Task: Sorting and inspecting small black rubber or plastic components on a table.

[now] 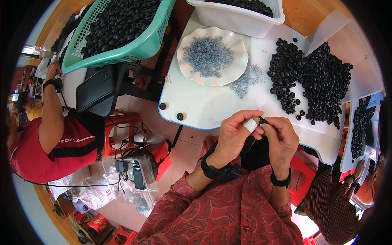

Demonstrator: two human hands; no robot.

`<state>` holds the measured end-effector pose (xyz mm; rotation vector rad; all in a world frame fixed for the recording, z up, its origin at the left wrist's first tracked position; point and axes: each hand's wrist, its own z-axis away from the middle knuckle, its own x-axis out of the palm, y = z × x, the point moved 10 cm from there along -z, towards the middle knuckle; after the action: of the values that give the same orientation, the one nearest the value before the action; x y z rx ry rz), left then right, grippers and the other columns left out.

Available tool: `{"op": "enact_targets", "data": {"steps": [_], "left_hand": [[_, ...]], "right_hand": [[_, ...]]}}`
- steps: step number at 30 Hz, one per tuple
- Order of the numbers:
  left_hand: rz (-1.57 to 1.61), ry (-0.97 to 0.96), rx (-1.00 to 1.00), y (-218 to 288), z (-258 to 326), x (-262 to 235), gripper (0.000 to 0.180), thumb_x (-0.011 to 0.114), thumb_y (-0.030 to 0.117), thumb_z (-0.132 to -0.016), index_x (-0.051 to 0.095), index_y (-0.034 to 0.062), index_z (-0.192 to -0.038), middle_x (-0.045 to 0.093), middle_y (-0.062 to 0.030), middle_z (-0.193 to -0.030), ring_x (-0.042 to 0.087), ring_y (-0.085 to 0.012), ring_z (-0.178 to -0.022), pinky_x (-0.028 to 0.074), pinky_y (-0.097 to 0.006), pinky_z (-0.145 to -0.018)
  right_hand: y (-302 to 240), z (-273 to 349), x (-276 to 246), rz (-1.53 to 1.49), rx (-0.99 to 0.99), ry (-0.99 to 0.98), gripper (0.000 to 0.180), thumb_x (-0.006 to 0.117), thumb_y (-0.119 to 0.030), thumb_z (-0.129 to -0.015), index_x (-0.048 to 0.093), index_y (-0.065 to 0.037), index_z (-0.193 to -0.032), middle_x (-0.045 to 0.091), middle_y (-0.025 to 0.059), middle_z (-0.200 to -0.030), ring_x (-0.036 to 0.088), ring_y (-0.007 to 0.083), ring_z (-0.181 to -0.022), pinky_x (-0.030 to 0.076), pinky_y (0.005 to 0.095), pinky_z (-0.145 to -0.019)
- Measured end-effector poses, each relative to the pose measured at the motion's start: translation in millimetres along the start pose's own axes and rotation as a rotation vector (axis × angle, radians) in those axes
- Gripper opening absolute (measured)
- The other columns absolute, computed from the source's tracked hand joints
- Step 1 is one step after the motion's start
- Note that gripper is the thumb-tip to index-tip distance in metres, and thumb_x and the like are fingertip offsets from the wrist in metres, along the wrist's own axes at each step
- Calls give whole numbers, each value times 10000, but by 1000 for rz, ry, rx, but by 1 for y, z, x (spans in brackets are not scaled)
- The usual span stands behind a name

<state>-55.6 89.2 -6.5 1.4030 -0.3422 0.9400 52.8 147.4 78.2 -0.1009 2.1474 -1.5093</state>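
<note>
In front of my chest, both hands meet over the near edge of the white table [196, 107]. My left hand [231, 139] and my right hand [281, 141] are closed, pinching one small black rounded part [263, 121] between the fingertips; fingers cover most of it. White tape [250, 125] wraps my left thumb. Beyond, to the right, lies a heap of black rounded parts with holes [326, 81]. A cream scalloped plate [241, 63] holds a pile of tiny clear pieces [208, 55], with more spilled beside it. Two single black parts [179, 116] stand near the table's left corner.
A white tub [241, 19] of black parts stands at the back. A tipped translucent bin [355, 57] lies beside the heap. At left is a green basket [118, 59] full of black parts. A person in a red shirt [57, 143] sits left; another in striped clothing [332, 208] sits right.
</note>
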Motion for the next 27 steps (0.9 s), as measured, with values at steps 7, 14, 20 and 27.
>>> {"op": "enact_targets", "data": {"steps": [7,14,20,27], "left_hand": [[154,-26,-49,-3,-2,0,265,552,41,-968,590,-55,-1213,662,-92,-949,641,-129,-779,546,-244,-689],[151,-19,-51,-2,-2,1,263,552,42,-969,590,-56,-1211,661,-94,-955,640,-125,-784,550,-243,-682],[111,-13,-46,-1,-2,1,253,551,43,-972,598,-56,-1199,660,-91,-962,640,-120,-785,553,-240,-680],[33,-2,-12,1,-3,0,245,553,42,-970,610,-39,-1194,660,-85,-953,640,-116,-781,551,-234,-676]], "right_hand": [[-2,0,0,-24,7,17,157,671,58,-850,670,16,-1001,635,69,-922,599,93,-742,484,212,-629],[-4,-1,1,-3,-20,10,159,674,56,-846,672,9,-999,633,65,-910,588,94,-721,473,212,-617],[-7,-3,1,46,-34,-1,157,675,56,-844,674,6,-993,633,63,-903,587,95,-721,473,216,-615],[-6,-4,2,66,-43,0,153,685,50,-833,677,5,-979,644,79,-890,605,120,-730,484,235,-630]]}}
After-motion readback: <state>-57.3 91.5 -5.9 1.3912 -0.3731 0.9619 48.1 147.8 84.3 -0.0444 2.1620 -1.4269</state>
